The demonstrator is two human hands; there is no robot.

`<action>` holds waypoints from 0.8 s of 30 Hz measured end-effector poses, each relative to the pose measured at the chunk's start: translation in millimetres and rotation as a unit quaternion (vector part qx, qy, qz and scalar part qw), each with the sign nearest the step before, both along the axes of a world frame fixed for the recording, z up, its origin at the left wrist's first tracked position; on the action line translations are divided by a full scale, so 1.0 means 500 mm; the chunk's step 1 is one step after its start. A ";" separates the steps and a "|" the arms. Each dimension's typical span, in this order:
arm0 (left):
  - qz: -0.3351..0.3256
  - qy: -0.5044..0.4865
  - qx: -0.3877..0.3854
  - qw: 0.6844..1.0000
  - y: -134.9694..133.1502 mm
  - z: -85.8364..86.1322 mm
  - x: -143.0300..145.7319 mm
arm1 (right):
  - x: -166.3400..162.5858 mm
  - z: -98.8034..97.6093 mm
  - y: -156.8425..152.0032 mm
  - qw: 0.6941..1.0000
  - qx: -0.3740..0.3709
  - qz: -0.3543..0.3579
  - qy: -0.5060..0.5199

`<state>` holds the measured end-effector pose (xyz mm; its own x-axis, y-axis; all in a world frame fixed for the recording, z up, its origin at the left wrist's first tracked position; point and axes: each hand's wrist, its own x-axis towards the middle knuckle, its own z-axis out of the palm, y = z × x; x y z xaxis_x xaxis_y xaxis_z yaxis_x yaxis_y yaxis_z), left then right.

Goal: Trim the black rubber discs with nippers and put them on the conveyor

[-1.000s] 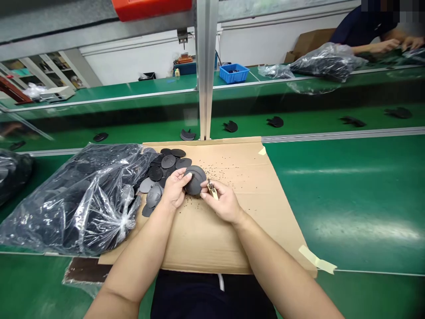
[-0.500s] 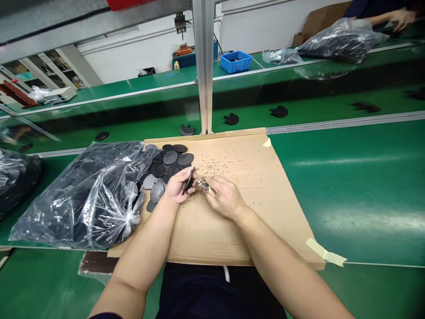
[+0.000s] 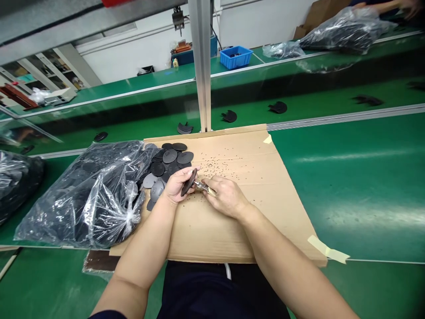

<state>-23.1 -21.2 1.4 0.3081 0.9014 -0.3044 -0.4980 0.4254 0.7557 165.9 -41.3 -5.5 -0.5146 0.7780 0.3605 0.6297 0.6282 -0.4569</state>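
Over the cardboard sheet, my left hand (image 3: pixel 177 186) is closed on a thin black plastic disc (image 3: pixel 188 183), held tilted on edge. My right hand (image 3: pixel 227 195) grips small metal nippers (image 3: pixel 201 185) with pale yellow handles, the jaws against the disc's right edge. Whether the jaws are parted is too small to tell. Just left of my left hand lies a pile of black oval discs (image 3: pixel 170 156). Tiny black bits (image 3: pixel 215 167) are scattered on the cardboard (image 3: pixel 212 235) beyond my hands.
A large clear bag of black parts (image 3: pixel 83 199) lies left of the pile, another bag (image 3: pixel 18 184) farther left. Beyond the cardboard, black parts (image 3: pixel 229 116) sit along a green strip behind a metal post (image 3: pixel 203 66). A blue bin (image 3: pixel 235 57) stands at the back; a co-worker's arm shows top right.
The disc in my left hand has turned slightly, showing more of its face. My right hand holds the nippers at its edge in nearly the same place. The view has shifted slightly.
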 end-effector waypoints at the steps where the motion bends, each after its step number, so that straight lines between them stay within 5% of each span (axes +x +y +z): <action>1: 0.000 0.004 0.000 1.000 0.000 0.000 0.000 | 0.001 0.000 0.000 1.000 -0.003 -0.001 -0.005; 9: 0.016 0.032 0.010 0.999 -0.001 -0.002 -0.001 | 0.002 0.003 -0.001 1.000 -0.013 0.013 -0.001; 19: 0.045 0.059 0.023 0.997 0.001 -0.014 0.005 | 0.007 0.016 -0.005 0.991 -0.045 -0.009 -0.127; 24: 0.070 0.006 -0.008 0.998 0.008 -0.009 0.017 | 0.004 0.009 0.004 0.994 -0.100 -0.043 0.021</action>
